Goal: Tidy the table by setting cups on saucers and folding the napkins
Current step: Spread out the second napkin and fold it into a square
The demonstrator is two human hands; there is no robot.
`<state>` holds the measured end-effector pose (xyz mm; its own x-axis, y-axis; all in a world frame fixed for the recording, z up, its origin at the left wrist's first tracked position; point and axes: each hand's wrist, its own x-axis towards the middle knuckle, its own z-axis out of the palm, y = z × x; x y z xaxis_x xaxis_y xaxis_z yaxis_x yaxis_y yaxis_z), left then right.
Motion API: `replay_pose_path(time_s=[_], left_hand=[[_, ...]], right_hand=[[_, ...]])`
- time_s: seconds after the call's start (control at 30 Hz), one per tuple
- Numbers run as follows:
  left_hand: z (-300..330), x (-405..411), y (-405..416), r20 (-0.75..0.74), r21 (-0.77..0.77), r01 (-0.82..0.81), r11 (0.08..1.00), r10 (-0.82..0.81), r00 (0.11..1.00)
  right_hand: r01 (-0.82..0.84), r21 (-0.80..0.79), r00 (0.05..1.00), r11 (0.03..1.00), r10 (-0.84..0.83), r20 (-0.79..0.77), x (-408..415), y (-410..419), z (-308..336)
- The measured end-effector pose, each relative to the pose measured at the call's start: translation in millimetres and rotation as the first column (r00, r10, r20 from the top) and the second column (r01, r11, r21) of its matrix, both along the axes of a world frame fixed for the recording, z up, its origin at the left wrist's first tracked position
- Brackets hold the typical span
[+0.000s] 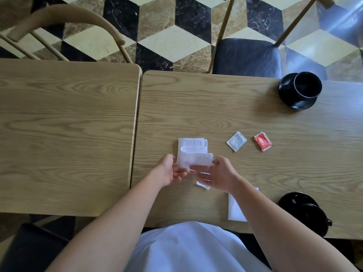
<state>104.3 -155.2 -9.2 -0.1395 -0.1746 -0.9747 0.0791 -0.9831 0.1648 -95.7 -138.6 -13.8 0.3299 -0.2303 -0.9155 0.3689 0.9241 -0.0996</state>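
**At the near edge of the right-hand table: napkin in both hands**

Head view, items as they lie:

1. White napkin (193,154), partly folded, held between my two hands just above the table (216,107), about midway along its near half. Its far portion lies flat; the near flap is lifted.
2. My left hand (171,171), fingers pinching the napkin's left near corner.
3. My right hand (220,173), fingers curled on the napkin's right near edge, grasping it.
4. Small white scrap or packet (203,185), under my right hand, mostly hidden; I cannot tell which.
5. Second napkin (235,209), flat at the near edge, partly covered by my right forearm.
6. White sachet (236,141) and red sachet (262,141), side by side, apart, right of the held napkin.
7. Black cup (307,85) on black saucer (300,104), far right corner.
8. Another black cup (312,214) on its saucer (292,200), near right edge, beside the second napkin.
9. Adjoining table (64,124), to the left.
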Motion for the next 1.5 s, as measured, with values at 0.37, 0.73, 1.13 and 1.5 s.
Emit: replay_pose_path(time_s=[0.37,0.73,1.13,1.5], left_hand=[[-21.2,-7.1,-12.6,0.620,-0.369,0.497,0.785,-0.191,0.761],[-14.2,-17.4,-23.5,0.799,-0.306,0.599,0.740,-0.142,0.584],[-35.2,-27.6,-7.9,0.558,-0.410,0.585,0.700,-0.314,0.768],[-56.3,-15.6,-43.4,0.384,-0.168,0.414,0.895,-0.328,0.863]], right_hand=[[-0.663,-0.147,0.643,0.734,0.458,-0.614,3.4,-25.4,-5.5],[-0.703,-0.224,0.449,0.675,0.177,-0.876,16.8,-15.5,1.5],[-0.972,-0.160,0.220,0.173,0.418,-0.881,41.8,-20.0,-7.4],[-0.890,-0.078,0.264,0.448,0.370,-0.891,47.1,-47.4,-31.9]])
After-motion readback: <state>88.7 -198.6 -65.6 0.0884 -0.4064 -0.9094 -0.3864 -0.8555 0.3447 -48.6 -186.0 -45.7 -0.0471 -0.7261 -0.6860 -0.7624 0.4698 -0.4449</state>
